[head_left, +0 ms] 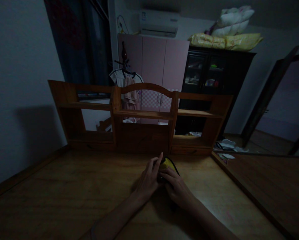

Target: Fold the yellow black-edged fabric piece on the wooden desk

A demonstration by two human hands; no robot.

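Note:
A small yellow thing with a black edge (170,163) is held just above or on the wooden desk top (89,186); its kind cannot be made out in the dim light. My left hand (149,175) grips its left side, one finger pointing up along it. From the right, my right hand (176,185) closes over its near part, fingers bent across the front. Between the two hands a dark part of it shows, and the rest is covered by my fingers.
A wooden shelf unit (143,115) with small drawers stands along the desk's far edge. The wall (21,100) borders the left side. To the right is a raised wooden rim (247,191), with papers (227,156) beyond it. Wardrobes (153,63) stand behind.

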